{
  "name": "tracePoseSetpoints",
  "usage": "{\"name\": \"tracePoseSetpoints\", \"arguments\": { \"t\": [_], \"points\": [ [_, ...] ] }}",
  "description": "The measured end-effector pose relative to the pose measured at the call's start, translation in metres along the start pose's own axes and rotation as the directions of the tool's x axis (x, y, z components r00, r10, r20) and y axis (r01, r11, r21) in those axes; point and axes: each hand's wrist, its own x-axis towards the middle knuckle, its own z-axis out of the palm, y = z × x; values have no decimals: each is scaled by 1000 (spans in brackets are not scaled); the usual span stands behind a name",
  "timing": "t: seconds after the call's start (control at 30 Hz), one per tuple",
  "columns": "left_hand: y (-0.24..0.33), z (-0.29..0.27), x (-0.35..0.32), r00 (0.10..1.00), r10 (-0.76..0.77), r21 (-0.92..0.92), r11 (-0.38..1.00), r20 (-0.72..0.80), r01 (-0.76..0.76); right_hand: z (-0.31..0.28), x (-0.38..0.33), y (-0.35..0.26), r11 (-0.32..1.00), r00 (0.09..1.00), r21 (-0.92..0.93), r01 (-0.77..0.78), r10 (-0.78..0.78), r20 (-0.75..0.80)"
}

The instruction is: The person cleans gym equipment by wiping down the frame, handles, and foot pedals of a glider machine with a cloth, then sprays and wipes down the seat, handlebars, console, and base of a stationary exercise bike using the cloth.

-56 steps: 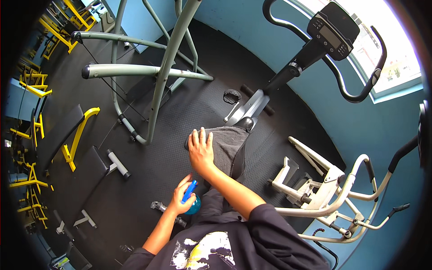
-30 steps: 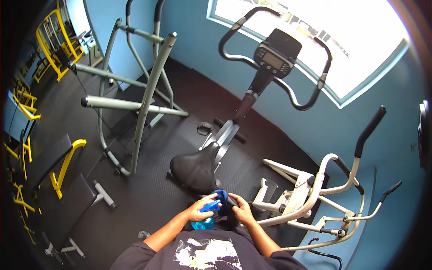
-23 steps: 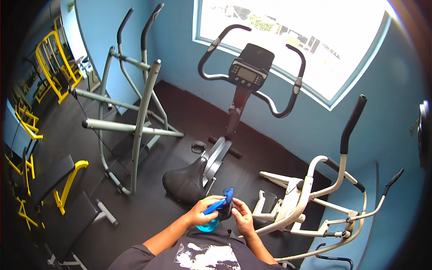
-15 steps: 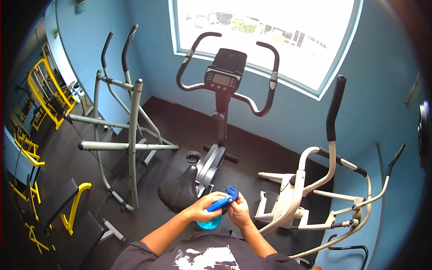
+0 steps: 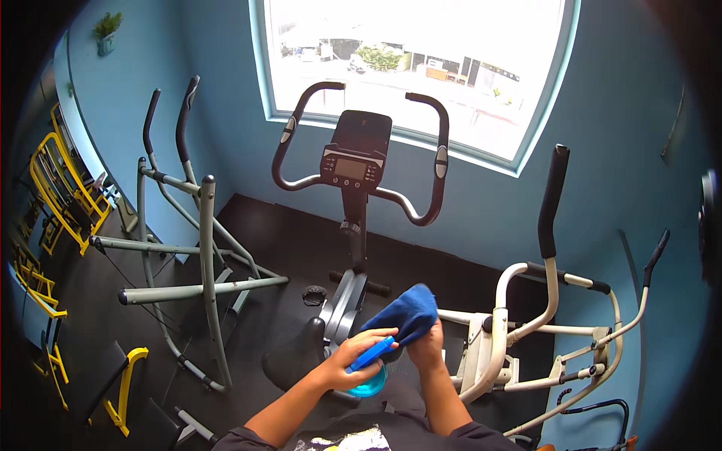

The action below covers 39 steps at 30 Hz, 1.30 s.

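In my left hand [image 5: 347, 361] is a spray bottle [image 5: 370, 383] with a blue trigger head and a clear turquoise body, my fingers wrapped round its top. My right hand [image 5: 426, 348] grips a dark blue cloth [image 5: 410, 310], which hangs spread out just beyond the bottle. The hands are close together in front of my body. Below and ahead of them stands an exercise bike, its black saddle [image 5: 295, 357] partly behind my left forearm. The bike's console [image 5: 352, 161] and curved handlebars [image 5: 442, 161] rise farther off, under the window.
A grey elliptical frame [image 5: 209, 263] stands to the left and a cream-coloured exercise machine [image 5: 496, 338] to the right. Yellow-framed equipment [image 5: 124, 391] is at the far left. A large window [image 5: 421, 75] opens in the blue wall behind the bike.
The cloth, bunched small before, is now opened out and raised in my right hand. The spray bottle stays in my left hand. My view has tilted up, showing more of the window.
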Motion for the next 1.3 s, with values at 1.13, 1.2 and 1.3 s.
{"name": "tracePoseSetpoints", "arguments": {
  "t": [1.13,1.2,1.3],
  "points": [
    [-90,-90,181,895,-231,70,958,-381,278,95,528,-159,-453,877,-824,340,-164,452],
    [-92,-88,171,884,-241,60,956,-401,288,79,507,-164,-93,947,-948,305,-77,313],
    [-97,-86,159,901,-214,130,951,-378,280,42,477,-142,309,921,-901,305,-337,196]
  ]
}}
